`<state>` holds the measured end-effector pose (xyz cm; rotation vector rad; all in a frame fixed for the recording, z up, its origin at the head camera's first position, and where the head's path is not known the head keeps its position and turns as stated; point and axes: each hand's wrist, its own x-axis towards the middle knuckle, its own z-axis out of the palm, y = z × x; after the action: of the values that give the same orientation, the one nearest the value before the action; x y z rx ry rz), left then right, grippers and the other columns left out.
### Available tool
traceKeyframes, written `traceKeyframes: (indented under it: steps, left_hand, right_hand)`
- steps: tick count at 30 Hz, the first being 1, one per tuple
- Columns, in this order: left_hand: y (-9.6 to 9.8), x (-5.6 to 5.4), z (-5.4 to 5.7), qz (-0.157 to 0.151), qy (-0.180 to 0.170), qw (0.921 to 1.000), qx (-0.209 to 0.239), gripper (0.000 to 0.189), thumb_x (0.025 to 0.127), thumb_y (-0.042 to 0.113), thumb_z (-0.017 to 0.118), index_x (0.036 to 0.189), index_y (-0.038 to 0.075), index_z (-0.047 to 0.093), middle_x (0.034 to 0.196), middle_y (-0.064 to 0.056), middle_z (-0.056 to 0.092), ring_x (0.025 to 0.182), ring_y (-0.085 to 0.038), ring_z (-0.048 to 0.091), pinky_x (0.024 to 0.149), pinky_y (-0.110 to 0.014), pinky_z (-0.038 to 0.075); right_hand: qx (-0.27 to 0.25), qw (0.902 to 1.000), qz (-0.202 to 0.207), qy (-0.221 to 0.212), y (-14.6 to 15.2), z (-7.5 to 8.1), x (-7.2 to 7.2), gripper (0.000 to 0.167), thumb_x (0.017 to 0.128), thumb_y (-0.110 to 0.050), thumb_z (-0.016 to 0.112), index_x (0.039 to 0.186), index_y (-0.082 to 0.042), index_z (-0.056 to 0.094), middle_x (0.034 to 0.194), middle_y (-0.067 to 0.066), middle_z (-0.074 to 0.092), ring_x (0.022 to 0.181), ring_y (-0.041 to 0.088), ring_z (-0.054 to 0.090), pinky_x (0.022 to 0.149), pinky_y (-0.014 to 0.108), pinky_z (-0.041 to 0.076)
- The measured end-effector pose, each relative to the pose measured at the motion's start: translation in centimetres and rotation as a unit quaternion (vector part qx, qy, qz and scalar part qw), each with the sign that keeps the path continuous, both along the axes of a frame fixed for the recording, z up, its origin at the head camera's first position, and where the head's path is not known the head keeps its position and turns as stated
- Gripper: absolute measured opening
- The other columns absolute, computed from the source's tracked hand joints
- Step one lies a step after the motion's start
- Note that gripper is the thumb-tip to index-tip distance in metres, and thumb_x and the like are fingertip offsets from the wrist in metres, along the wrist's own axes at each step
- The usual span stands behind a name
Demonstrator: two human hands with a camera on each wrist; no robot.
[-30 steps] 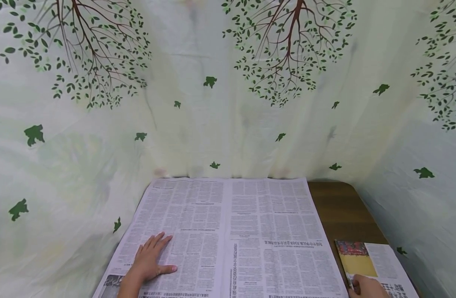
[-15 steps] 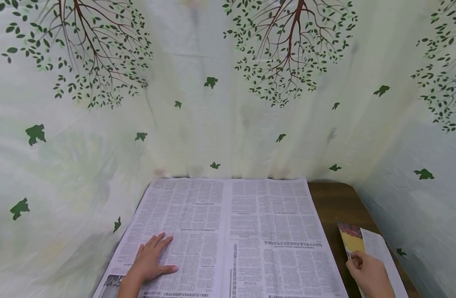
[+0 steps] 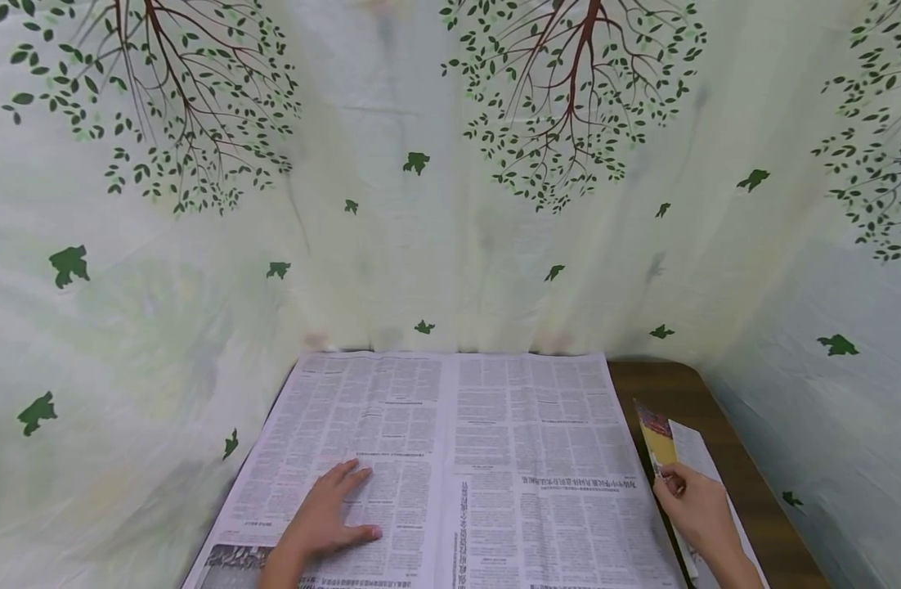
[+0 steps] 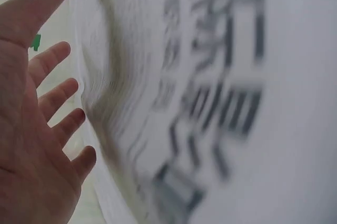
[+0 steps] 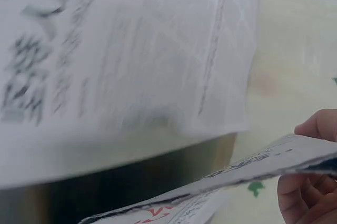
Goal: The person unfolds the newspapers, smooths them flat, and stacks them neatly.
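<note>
A large newspaper (image 3: 539,433) lies spread over the table. My left hand (image 3: 321,515) rests on its left half with fingers spread; in the left wrist view the same hand (image 4: 42,124) shows straight fingers beside the printed sheet (image 4: 210,87). At the right, my right hand (image 3: 697,507) pinches the left edge of a folded newspaper (image 3: 689,446) with a red and yellow picture. That folded newspaper (image 5: 231,174) appears edge-on in the right wrist view, held between thumb and curled fingers of the right hand (image 5: 310,197). Its near end is partly hidden behind the hand and forearm.
The brown wooden table (image 3: 660,384) shows along the right of the spread newspaper. A pale curtain (image 3: 458,245) printed with trees and green leaves hangs behind the table and at both sides.
My right hand has carried the folded newspaper forward and left, closer to the spread newspaper's right edge. My left hand has shifted slightly right on the spread sheet.
</note>
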<state>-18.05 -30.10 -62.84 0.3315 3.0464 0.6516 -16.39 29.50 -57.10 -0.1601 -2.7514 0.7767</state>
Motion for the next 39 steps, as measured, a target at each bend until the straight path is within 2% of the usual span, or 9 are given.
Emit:
traceKeyframes:
  steps: [9,17,24,31,39]
  left_hand:
    - [0.9,-0.2,-0.3,0.021,-0.028,0.9988,-0.034,0.12,0.052,0.091,0.075,0.149,0.023,0.055,0.161,-0.015,0.042,0.15,-0.047,0.033,0.117,-0.071,0.026]
    - [1.0,-0.1,-0.3,0.032,-0.039,0.9981,-0.034,0.123,0.05,0.091,0.076,0.15,0.023,0.054,0.162,-0.015,0.04,0.151,-0.046,0.031,0.118,-0.072,0.023]
    - [1.2,-0.2,-0.4,0.035,-0.042,0.9982,-0.025,0.123,0.05,0.09,0.077,0.15,0.022,0.054,0.162,-0.014,0.04,0.152,-0.046,0.029,0.12,-0.071,0.02]
    - [1.3,-0.3,-0.3,0.036,-0.043,0.9983,-0.013,0.123,0.05,0.088,0.079,0.151,0.022,0.053,0.163,-0.014,0.039,0.153,-0.046,0.027,0.122,-0.069,0.017]
    - [1.3,-0.2,-0.6,0.049,-0.045,0.9978,-0.006,0.123,0.047,0.088,0.08,0.149,0.022,0.055,0.161,-0.014,0.042,0.152,-0.047,0.028,0.122,-0.069,0.016]
  right_hand:
    - [-0.02,0.9993,0.019,0.027,-2.7,-0.1,-1.7,0.014,0.09,-0.014,0.072,0.097,-0.003,0.077,0.07,-0.006,0.065,0.057,0.002,0.05,0.053,0.023,0.043]
    - [-0.053,0.9972,0.038,0.036,-5.3,0.0,-3.0,0.014,0.091,-0.012,0.071,0.098,-0.002,0.076,0.071,-0.004,0.065,0.058,0.003,0.05,0.055,0.023,0.043]
    - [-0.063,0.9967,0.047,0.023,-7.5,-1.0,-4.1,0.015,0.09,-0.013,0.072,0.1,-0.002,0.077,0.071,-0.004,0.065,0.059,0.004,0.051,0.056,0.022,0.044]
    - [-0.098,0.9939,0.051,-0.004,-9.6,-1.7,-4.7,0.018,0.093,-0.017,0.073,0.105,-0.003,0.076,0.078,-0.001,0.067,0.064,0.008,0.054,0.058,0.023,0.045]
    - [-0.139,0.9882,0.065,0.007,-11.7,-2.2,-5.2,0.013,0.092,-0.015,0.076,0.1,-0.005,0.076,0.078,-0.002,0.067,0.066,0.008,0.055,0.059,0.024,0.046]
